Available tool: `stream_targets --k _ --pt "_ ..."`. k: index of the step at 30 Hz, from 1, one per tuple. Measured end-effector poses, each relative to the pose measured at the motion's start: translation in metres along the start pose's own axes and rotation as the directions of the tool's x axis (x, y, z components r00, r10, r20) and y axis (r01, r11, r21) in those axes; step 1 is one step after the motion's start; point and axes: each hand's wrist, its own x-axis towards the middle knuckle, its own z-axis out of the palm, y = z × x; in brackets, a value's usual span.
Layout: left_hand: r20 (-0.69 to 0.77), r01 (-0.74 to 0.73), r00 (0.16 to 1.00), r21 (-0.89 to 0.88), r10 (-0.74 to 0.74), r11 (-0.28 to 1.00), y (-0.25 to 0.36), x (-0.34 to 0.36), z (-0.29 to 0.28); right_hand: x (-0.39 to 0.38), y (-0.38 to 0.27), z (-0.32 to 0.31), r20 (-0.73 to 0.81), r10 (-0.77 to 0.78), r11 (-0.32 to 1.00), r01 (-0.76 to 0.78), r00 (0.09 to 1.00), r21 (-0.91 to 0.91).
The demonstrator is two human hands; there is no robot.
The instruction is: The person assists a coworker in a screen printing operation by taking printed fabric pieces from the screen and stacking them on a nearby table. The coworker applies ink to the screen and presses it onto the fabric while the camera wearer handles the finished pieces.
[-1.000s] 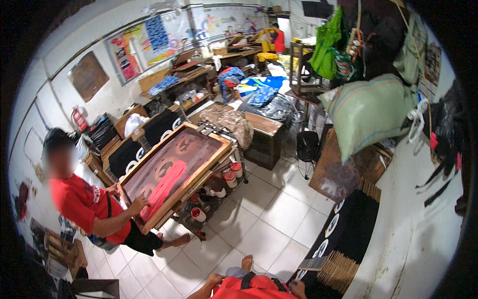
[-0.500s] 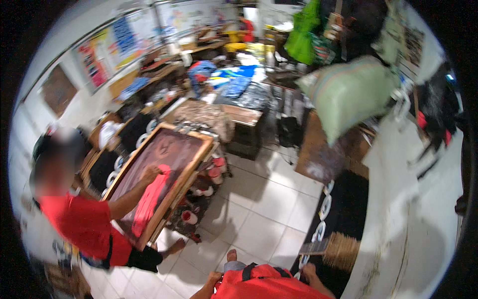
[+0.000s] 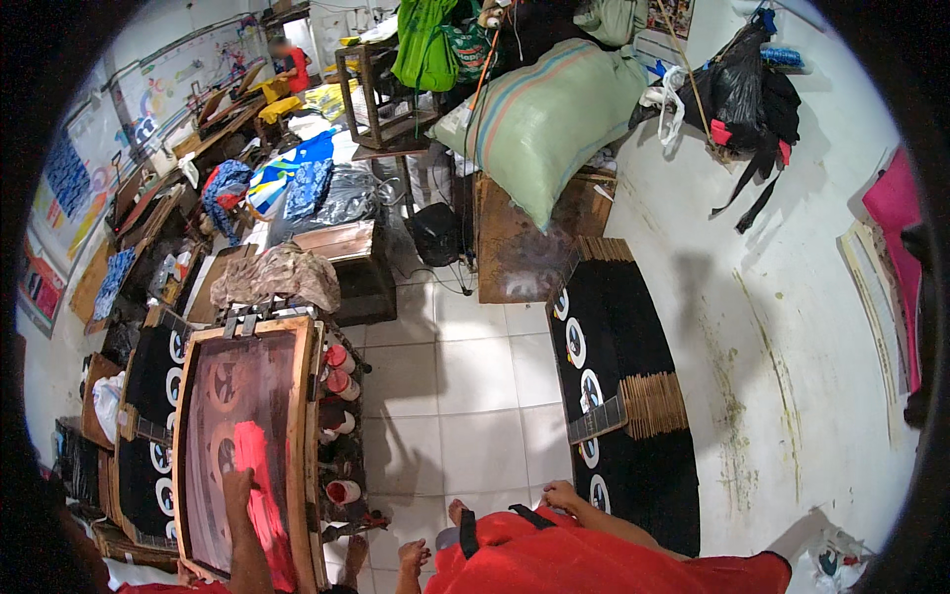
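My right hand (image 3: 560, 494) is low in the head view, above my red shirt, fingers loosely apart and holding nothing. It is beside the edge of a row of black boards (image 3: 633, 346) printed with round white designs. My left hand (image 3: 411, 557) hangs open over the white floor tiles (image 3: 465, 396), next to a bare foot (image 3: 455, 511). At lower left a co-worker's hand (image 3: 237, 487) presses on red ink (image 3: 259, 495) on a wooden screen-printing frame (image 3: 302, 396).
Small pots of ink (image 3: 339, 376) stand beside the frame. More black printed boards (image 3: 148, 396) lie left of it. A wooden crate (image 3: 520, 247) carries a big green sack (image 3: 544, 114). A cluttered workbench (image 3: 327, 243) and another person (image 3: 295, 64) are further back.
The view has swung and moved closer, so the printing frame now sits at lower left and the black boards at centre right. The co-worker's hand still works the red ink.
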Motion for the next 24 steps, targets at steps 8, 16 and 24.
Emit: stream_targets --k 8,16,24 --pt "0.032 -0.09 0.996 0.087 0.087 0.992 0.026 0.016 -0.016 -0.027 0.048 0.004 -0.089 0.002 0.984 -0.017 0.996 -0.175" --pt "-0.016 -0.129 0.991 0.038 0.13 0.991 0.031 0.0 0.046 0.002 0.084 -0.028 0.209 -0.419 0.651 0.453 0.883 -0.61" --pt "-0.151 -0.051 0.985 0.203 0.082 0.978 -0.046 -0.01 0.088 0.058 0.092 -0.062 0.114 0.039 0.96 -0.069 0.993 0.27"
